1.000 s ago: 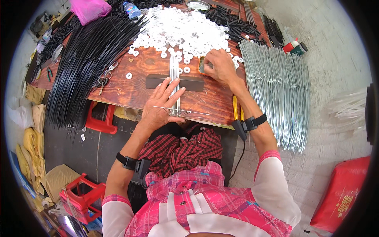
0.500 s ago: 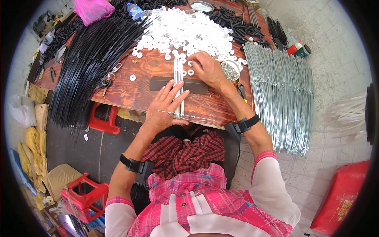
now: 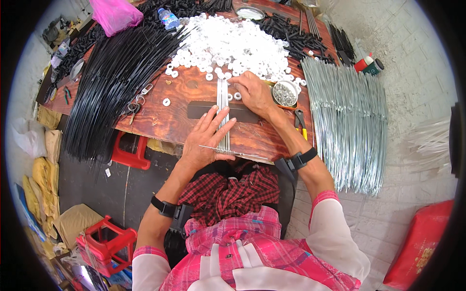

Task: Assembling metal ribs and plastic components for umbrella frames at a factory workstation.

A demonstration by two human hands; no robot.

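Observation:
My left hand (image 3: 206, 138) lies across a narrow row of thin silvery rods (image 3: 222, 97) on the wooden table, its fingers spread over them. Beside its thumb, a few thin wires (image 3: 242, 154) lie crosswise near the table edge. Under the rods runs a flat dark bar (image 3: 247, 114). At the rods' far ends is my right hand (image 3: 252, 94), its fingers bent and fingertips close to the white rings; whatever they pinch is hidden. Two loose white rings (image 3: 237, 96) sit just under that hand. A round tub of small metal pieces (image 3: 285, 94) stands to its right.
A heap of white rings (image 3: 233, 46) covers the table's far middle. Black rods (image 3: 116, 77) fan out at left, with keys (image 3: 133, 107) beside them. Silvery wires (image 3: 344, 126) overhang the right edge, near yellow-handled pliers (image 3: 301, 123). A water bottle (image 3: 168, 19) and pink bag (image 3: 115, 17) lie behind.
My right fingertips have shifted a little left, closer to the rods' far ends. My left hand stays on the rods. The whole view has moved slightly.

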